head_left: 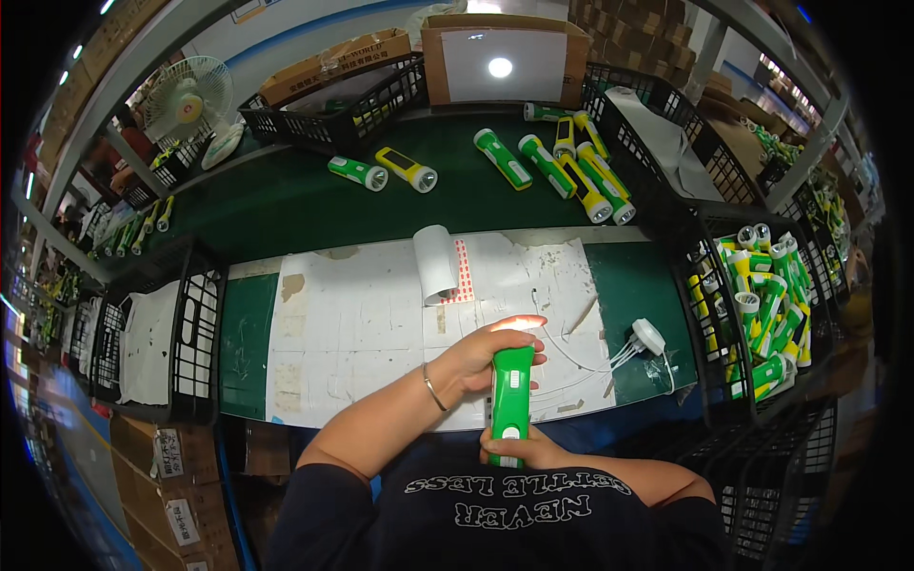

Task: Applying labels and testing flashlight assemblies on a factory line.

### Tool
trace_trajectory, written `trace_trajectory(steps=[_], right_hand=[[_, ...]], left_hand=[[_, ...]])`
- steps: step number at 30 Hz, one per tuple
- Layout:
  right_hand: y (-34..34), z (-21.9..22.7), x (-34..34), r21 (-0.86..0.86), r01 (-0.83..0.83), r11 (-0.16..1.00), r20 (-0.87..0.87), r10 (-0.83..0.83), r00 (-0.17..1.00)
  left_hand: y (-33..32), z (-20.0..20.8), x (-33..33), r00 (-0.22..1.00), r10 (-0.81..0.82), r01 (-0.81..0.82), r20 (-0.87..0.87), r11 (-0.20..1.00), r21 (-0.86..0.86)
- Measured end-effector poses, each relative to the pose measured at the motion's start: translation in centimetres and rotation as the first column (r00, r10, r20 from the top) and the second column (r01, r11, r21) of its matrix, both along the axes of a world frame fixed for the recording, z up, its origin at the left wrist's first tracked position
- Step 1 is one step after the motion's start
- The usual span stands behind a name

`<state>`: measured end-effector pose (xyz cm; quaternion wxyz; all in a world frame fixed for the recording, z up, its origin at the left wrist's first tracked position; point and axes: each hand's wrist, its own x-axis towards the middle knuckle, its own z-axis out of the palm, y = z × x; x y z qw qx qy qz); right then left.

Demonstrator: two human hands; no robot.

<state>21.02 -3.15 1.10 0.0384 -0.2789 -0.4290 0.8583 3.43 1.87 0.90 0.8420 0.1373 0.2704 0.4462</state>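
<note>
A green flashlight (515, 395) stands roughly upright between my hands, close to my chest, with its lamp end pointing away from me. My left hand (479, 356) closes around the head, fingers curled behind it, and light glows on the fingers over the lamp. Lower down, my right hand (533, 449) grips the handle end, its thumb by the white switch. Ahead, a round bright spot (500, 68) shows on a white sheet (466, 81) fixed to a cardboard box. A curled roll of label paper (435, 266) with a red-patterned strip lies on the white work sheet (343, 333).
Several green and yellow flashlights (547, 167) lie on the green belt (286, 205). A black crate (724, 381) at the right is full of flashlights; another crate (200, 333) at the left holds white paper. A white plug hub (648, 337) with cables sits right of my hands.
</note>
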Motion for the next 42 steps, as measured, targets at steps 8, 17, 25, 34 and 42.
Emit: trace_trajectory(steps=[8,17,25,34,42], right_hand=[[0.2,-1.8,-0.4,0.031,0.064,0.997,0.077,-0.067,0.995],[1.2,-2.3,-0.1,-0.090,0.207,0.974,-0.065,-0.213,0.975],[1.9,-1.8,-1.0,-0.153,0.284,0.946,-0.072,-0.298,0.952],[3.3,-1.0,1.3,0.149,0.140,0.979,0.134,-0.160,0.978],[6.0,0.8,1.5,0.891,0.009,0.453,0.100,-0.215,0.971]], left_hand=[[0.9,-0.8,-0.2,0.996,-0.022,0.021,-0.082,1.000,-0.021],[-2.1,-1.7,2.8,0.996,0.065,-0.065,0.063,0.998,-0.001],[-3.4,-0.8,3.2,0.961,0.118,-0.110,-0.251,0.993,0.048],[-2.5,-2.0,1.5,0.922,0.340,-0.347,-0.184,0.938,-0.007],[-2.8,-1.3,1.7,0.909,0.381,-0.377,-0.166,0.924,0.058]])
